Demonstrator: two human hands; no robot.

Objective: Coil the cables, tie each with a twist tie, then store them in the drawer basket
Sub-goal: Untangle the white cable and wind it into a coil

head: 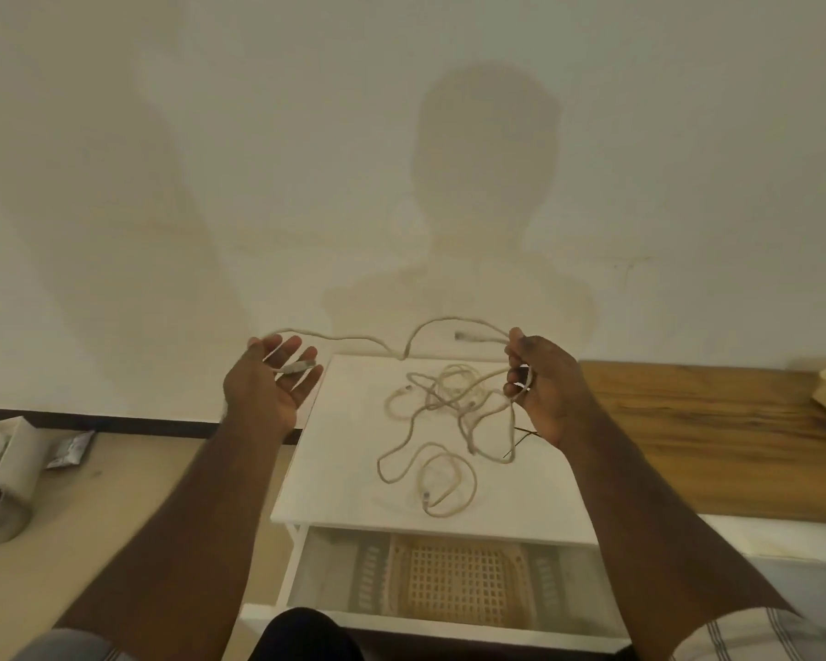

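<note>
Pale cable (354,337) strung across the middle of the frame, long axis running left to right between the two raised hands, sagging to touch the far edge of the white table (335,450) near the centre. One plug end lying across the palm of the left hand (273,379), fingers spread and nearly straight, nothing curled round it. Other stretch pinched in the right hand (537,379), fingers curled round a loop or two, with a second plug (463,335) poking leftward just above the fist. Cannot tell how many turns sit inside that grip.

Lower, in centre frame, more cable in a loose tangle (442,412) on the tabletop, between the forearms and nearer the right hand; strands rising from it to the right fist. Whether one cable or several, not clear. Thin dark twist tie (520,438), probably, at the table's right edge under the right wrist.

Below the tabletop, at lower centre, drawer pulled open with the woven basket (459,584) inside, holding no cables.

Likely step: gathering the span into coils. Judged best to feed the slack rightward, since the right hand has the grip and the left merely supports.

Wooden surface at right; containers on the floor at lower left.
</note>
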